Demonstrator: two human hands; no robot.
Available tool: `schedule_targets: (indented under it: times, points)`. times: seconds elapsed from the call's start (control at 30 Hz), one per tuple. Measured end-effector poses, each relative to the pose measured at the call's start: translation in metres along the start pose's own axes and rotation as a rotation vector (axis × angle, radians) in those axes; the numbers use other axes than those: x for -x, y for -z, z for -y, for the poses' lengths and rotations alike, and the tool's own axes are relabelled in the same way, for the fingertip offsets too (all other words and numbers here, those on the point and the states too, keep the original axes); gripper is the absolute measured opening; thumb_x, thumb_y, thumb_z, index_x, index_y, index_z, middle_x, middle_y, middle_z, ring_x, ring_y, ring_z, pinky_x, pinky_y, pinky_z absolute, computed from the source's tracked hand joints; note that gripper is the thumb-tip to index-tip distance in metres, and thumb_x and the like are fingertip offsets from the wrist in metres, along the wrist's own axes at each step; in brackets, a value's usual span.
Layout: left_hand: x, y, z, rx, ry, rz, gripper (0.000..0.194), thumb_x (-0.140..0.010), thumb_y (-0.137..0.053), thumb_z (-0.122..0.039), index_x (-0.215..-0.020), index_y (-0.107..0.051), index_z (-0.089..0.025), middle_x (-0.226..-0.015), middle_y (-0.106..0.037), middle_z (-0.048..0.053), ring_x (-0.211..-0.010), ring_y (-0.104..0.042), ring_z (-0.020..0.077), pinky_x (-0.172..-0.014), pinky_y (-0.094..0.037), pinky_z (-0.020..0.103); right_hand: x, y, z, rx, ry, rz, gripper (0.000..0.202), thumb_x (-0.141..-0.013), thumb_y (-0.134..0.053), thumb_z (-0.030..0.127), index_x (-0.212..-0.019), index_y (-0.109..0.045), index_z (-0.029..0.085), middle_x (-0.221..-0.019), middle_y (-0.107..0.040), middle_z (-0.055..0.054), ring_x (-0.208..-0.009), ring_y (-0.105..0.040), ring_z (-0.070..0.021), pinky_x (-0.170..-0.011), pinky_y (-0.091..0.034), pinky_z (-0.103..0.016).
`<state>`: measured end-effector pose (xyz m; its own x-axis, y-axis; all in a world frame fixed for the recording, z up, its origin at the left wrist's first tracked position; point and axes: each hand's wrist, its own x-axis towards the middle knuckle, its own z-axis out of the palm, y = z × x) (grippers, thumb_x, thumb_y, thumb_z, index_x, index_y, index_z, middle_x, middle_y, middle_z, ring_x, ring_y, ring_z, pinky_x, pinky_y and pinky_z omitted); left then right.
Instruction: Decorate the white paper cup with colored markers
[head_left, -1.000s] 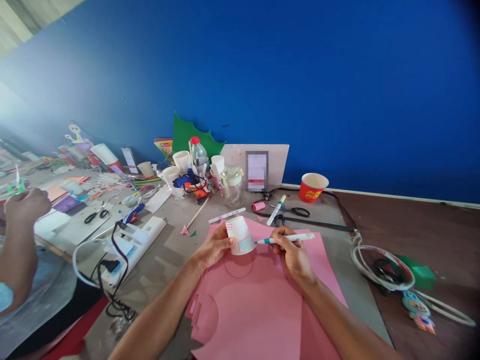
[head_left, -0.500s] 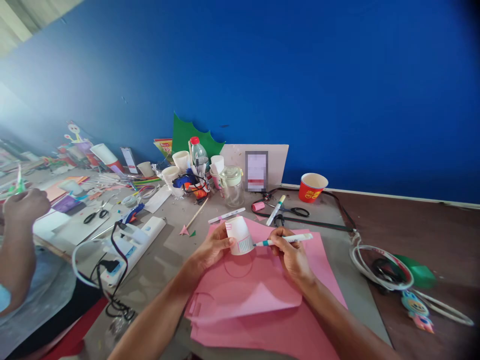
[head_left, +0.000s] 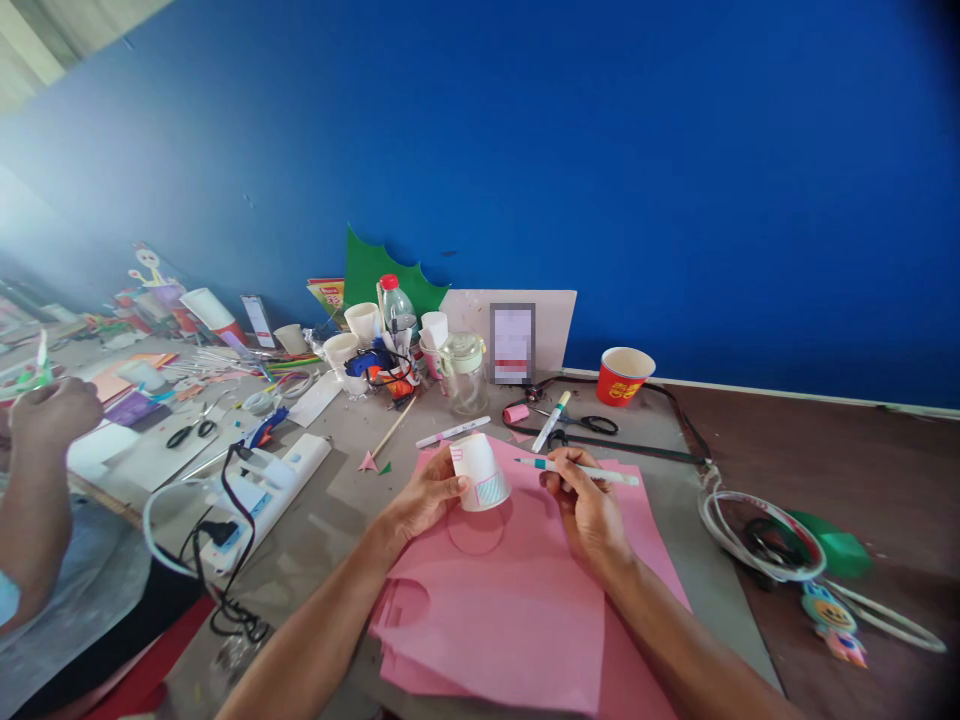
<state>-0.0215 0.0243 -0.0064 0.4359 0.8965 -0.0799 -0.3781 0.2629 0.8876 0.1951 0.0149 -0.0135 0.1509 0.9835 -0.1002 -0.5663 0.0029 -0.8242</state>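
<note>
My left hand (head_left: 426, 497) grips a white paper cup (head_left: 474, 462) from its left side, the cup turned upside down and slightly tilted. Pink outlines and teal diagonal hatching mark its side near the wide rim. Between the thumb and fingers of my right hand (head_left: 589, 500) is a teal marker (head_left: 604, 474), uncapped, its tip pointing left and a little apart from the cup. Pink paper sheets (head_left: 525, 620) lie under both hands, with a round outline below the cup.
Behind the sheets lie a capped marker (head_left: 452, 431), a yellow-ended marker (head_left: 551, 420) and black scissors (head_left: 592, 424). A red paper cup (head_left: 626, 377), glass jar (head_left: 466, 372) and phone (head_left: 513, 343) stand farther back. To the left are a power strip (head_left: 300, 470) and a co-worker's hand (head_left: 56, 412).
The marker tip has lifted off the cup, and my right hand has shifted slightly up. The raised edge of the pink sheet has settled flatter. The teal hatching now shows fully.
</note>
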Motion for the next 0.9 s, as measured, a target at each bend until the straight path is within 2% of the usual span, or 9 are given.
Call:
schedule_targets:
  times: [0.13,0.33,0.63,0.9]
  points:
    - [-0.001,0.000,0.001,-0.003,-0.021,0.008,0.053,-0.065,-0.086,-0.034,-0.112,-0.067,-0.017,-0.101,-0.071,0.010,-0.090,-0.065,0.0231,-0.076,-0.046,0.030,0.001,-0.002,0.003,0.060,-0.013,0.008,0.022,-0.072,-0.074,0.040,-0.081,-0.066,0.022,-0.055,-0.057,0.004,-0.054,-0.049,-0.0124,-0.049,-0.033,-0.023]
    - [-0.001,-0.003,0.001,0.003,-0.026,-0.005,0.057,-0.062,-0.088,-0.033,-0.112,-0.067,-0.017,-0.102,-0.070,0.010,-0.091,-0.063,0.0223,-0.077,-0.046,0.031,0.009,-0.005,0.009,0.135,0.025,0.068,0.021,-0.073,-0.074,0.041,-0.078,-0.067,0.022,-0.058,-0.058,0.002,-0.058,-0.051,-0.0125,-0.052,-0.037,-0.023]
    - [-0.003,-0.003,0.005,0.021,-0.062,0.040,0.060,-0.065,-0.086,-0.032,-0.117,-0.062,-0.016,-0.102,-0.069,0.011,-0.090,-0.064,0.0230,-0.080,-0.046,0.033,0.026,-0.003,0.010,0.384,0.260,0.220,0.021,-0.080,-0.069,0.043,-0.080,-0.068,0.022,-0.061,-0.059,0.000,-0.057,-0.052,-0.0148,-0.052,-0.041,-0.026]
    - [-0.002,-0.004,0.003,0.034,-0.048,0.047,0.061,-0.065,-0.086,-0.031,-0.120,-0.061,-0.017,-0.110,-0.068,0.013,-0.098,-0.064,0.0265,-0.084,-0.046,0.036,0.027,-0.004,0.008,0.446,0.327,0.204,0.020,-0.083,-0.066,0.041,-0.077,-0.066,0.022,-0.060,-0.057,0.001,-0.055,-0.051,-0.0146,-0.052,-0.040,-0.027]
